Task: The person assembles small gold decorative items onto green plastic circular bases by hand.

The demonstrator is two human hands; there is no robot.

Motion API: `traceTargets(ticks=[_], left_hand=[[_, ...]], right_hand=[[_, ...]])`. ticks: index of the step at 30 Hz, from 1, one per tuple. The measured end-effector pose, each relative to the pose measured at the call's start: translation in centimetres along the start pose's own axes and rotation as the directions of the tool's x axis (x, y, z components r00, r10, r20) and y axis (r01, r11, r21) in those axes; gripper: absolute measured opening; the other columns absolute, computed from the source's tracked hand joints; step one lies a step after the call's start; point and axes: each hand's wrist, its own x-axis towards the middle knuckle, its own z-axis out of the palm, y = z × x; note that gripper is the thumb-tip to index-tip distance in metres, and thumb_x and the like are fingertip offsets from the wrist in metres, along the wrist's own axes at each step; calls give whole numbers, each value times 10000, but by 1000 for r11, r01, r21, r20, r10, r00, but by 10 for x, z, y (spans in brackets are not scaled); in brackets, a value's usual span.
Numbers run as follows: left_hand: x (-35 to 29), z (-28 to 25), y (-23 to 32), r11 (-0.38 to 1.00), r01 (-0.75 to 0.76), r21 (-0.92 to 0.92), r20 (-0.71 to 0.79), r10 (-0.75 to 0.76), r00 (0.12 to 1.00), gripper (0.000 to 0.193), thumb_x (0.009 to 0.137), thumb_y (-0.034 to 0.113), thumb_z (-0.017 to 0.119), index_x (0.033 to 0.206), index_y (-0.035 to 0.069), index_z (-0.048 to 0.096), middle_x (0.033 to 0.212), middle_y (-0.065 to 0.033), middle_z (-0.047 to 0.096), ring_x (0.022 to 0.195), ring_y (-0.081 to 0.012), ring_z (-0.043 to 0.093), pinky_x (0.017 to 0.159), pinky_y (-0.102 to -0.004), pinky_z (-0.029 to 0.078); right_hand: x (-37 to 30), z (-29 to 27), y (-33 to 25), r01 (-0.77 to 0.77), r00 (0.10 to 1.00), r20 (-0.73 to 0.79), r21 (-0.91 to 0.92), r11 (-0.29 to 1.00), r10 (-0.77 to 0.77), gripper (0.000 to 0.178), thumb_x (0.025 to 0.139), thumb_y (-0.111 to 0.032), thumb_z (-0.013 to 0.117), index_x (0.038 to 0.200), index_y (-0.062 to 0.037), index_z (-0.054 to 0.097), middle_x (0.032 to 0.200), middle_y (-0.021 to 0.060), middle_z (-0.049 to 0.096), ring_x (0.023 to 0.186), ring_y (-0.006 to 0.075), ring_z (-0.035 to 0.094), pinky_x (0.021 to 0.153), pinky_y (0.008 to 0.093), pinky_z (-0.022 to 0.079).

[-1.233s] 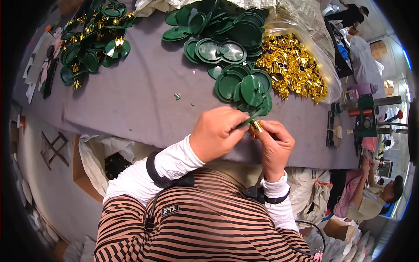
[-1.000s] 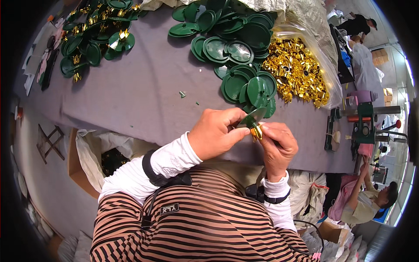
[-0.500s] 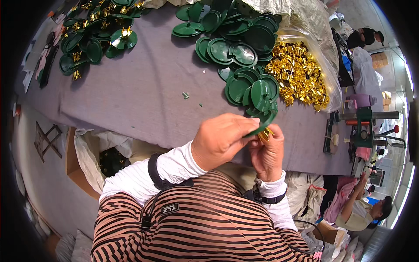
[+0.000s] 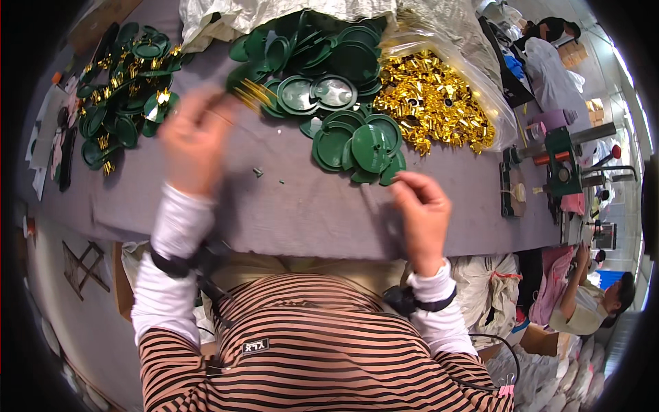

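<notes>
My left hand (image 4: 198,141) is raised over the left half of the table and smeared by motion. At its fingertips is a blurred green disc with a gold foil clip (image 4: 254,95), which the hand appears to grip. My right hand (image 4: 423,216) has its fingers curled, thumb and forefinger close together, beside the near edge of a stack of round green plastic discs (image 4: 371,147). Whether anything is between those fingertips is too small to tell. Behind lie more loose green discs (image 4: 298,95). To the right, a clear bag holds many gold foil clips (image 4: 432,103).
Green discs with gold clips (image 4: 123,130) are heaped at the far left. Small green scraps (image 4: 257,172) lie on the grey cloth (image 4: 302,220). A green hand press (image 4: 564,161) stands at the right edge. Another person (image 4: 594,302) sits beyond at the right.
My hands were together at a green disc with a gold clip. They have parted: the left has swung left and away with it, and the right stays near the stack. The view has shifted.
</notes>
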Motion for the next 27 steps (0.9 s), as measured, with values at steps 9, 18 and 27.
traceTargets(ticks=[9,18,27], left_hand=[[8,41,32,928,-322,186,81,312,947,207,782,109,717,981,64,682,962,-84,669,872,-216,624,773,-320,483],[-44,140,38,797,-582,162,579,401,710,540,692,195,782,1163,38,570,1194,-136,567,1105,-327,517,947,-405,433],[-51,111,42,966,239,-96,603,-134,786,445,732,116,772,1118,-5,586,964,-121,690,861,-194,662,758,-297,512]], right_hand=[[89,-25,22,273,861,-37,-809,521,-508,210,760,-212,759,885,-67,671,932,104,585,873,269,588,776,368,485],[87,-49,38,442,858,110,-658,610,-502,88,733,-84,729,777,-33,671,954,124,635,893,300,608,783,377,483],[91,-49,32,488,831,248,-755,437,-498,106,755,-128,731,826,-61,692,866,76,637,848,279,599,731,370,482]])
